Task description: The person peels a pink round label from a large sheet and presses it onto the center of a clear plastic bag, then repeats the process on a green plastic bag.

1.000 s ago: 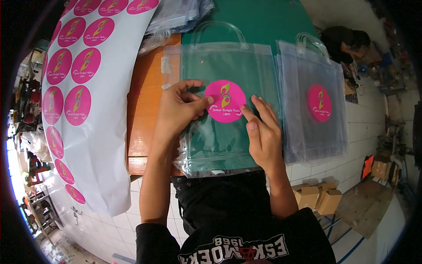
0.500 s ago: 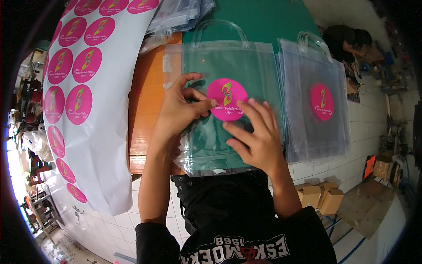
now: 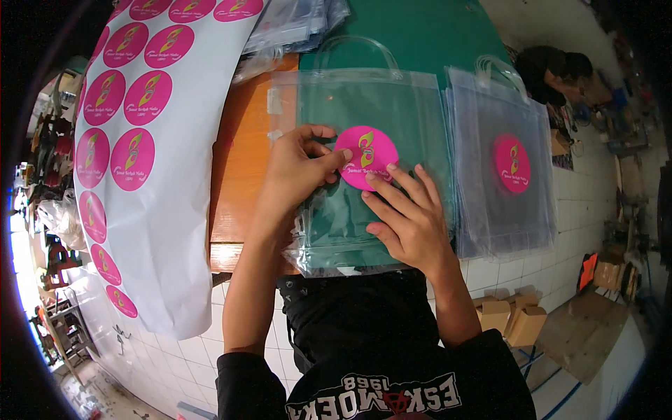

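A round pink sticker with a green and yellow emblem lies over the front of a transparent plastic bag, which rests flat in front of me. My left hand pinches the sticker's left edge between thumb and forefinger, the other fingers curled. With fingers spread, my right hand touches the sticker's lower right edge with its fingertips. The bag's looped handle points away from me. To the right lies a stack of similar bags, the top one bearing a pink sticker.
At the left, a white sheet of round pink stickers hangs over the table's near edge. The table has a green surface and an orange wooden part. More plastic bags lie at the back. Cardboard boxes stand below right; a person crouches beyond.
My right fingertips have slid along the sticker's lower right edge, the forefinger drawing nearer its bottom. My left hand still holds the left edge. The view has shifted slightly.
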### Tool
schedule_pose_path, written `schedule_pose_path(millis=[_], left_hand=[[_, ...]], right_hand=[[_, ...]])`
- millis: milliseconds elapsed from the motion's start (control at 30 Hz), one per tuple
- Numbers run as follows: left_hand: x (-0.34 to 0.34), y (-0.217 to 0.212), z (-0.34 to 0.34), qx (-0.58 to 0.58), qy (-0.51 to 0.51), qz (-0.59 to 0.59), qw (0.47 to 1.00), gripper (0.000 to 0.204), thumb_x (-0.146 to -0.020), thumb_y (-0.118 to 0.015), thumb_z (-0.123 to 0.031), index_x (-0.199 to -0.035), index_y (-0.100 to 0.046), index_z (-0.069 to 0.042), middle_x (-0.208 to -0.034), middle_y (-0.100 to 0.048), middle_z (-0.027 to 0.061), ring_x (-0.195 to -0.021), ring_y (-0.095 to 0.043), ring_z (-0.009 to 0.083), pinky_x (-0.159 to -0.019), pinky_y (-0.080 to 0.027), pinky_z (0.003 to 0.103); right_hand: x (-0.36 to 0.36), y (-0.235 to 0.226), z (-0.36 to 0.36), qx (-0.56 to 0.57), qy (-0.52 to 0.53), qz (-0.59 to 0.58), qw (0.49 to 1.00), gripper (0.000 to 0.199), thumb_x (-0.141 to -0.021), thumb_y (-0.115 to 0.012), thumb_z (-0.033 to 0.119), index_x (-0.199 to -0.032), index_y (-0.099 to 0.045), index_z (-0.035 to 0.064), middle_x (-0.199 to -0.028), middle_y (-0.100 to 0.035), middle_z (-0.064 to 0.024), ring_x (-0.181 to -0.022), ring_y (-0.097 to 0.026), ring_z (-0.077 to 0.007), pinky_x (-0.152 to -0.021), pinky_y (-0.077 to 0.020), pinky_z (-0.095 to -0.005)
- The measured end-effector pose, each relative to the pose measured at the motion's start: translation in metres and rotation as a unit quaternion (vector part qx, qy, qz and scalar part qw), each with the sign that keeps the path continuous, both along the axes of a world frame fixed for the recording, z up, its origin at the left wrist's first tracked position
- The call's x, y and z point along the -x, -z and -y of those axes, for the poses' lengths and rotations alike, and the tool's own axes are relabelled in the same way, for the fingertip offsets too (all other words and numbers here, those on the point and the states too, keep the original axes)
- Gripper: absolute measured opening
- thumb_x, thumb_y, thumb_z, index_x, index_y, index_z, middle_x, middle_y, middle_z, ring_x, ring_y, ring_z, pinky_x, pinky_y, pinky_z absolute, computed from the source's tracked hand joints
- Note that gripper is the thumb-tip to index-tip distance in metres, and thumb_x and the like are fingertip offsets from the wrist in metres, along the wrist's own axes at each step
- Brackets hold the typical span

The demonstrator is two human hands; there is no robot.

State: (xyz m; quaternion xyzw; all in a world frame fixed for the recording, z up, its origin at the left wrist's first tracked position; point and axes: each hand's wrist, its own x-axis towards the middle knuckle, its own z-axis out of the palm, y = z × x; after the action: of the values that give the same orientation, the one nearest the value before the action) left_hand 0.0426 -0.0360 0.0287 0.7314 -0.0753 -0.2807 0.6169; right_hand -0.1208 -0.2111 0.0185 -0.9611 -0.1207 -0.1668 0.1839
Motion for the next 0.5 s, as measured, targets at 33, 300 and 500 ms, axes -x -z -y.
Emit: schedule_pose_path(millis=[33,300,500], left_hand=[[-0.001,0.001,0.0,-0.004,0.006,-0.002,1.0,0.051,-0.083,-0.09,-0.018,-0.124,-0.066,0.0,-0.078,-0.07,0.0014,-0.062,-0.064,0.0088,-0.056,-0.048,0.022],[-0.002,-0.004,0.001,-0.016,0.009,-0.011,1.0,0.05,-0.082,-0.091,-0.023,-0.12,-0.068,0.0,-0.08,-0.071,0.0021,-0.06,-0.064,0.0092,-0.053,-0.045,0.022],[-0.002,-0.008,0.003,-0.02,-0.002,-0.008,1.0,0.05,-0.082,-0.09,-0.021,-0.12,-0.068,0.004,-0.08,-0.071,0.004,-0.059,-0.064,0.0088,-0.051,-0.046,0.021]], right_hand=[[0.0,0.001,0.001,0.0,0.0,0.0,1.0,0.042,-0.093,-0.071,0.042,-0.12,-0.077,0.0103,-0.147,-0.062,-0.0049,-0.142,-0.049,-0.0306,-0.121,-0.0295,-0.0618],[0.002,0.002,0.002,-0.02,-0.016,0.008,1.0,0.044,-0.097,-0.066,0.049,-0.12,-0.078,0.0129,-0.148,-0.061,-0.0056,-0.142,-0.049,-0.0316,-0.121,-0.0302,-0.0623],[0.0,0.0,-0.001,0.01,-0.004,-0.007,1.0,0.046,-0.096,-0.066,0.05,-0.121,-0.077,0.0128,-0.152,-0.058,-0.0063,-0.143,-0.048,-0.0325,-0.121,-0.0292,-0.0627]])
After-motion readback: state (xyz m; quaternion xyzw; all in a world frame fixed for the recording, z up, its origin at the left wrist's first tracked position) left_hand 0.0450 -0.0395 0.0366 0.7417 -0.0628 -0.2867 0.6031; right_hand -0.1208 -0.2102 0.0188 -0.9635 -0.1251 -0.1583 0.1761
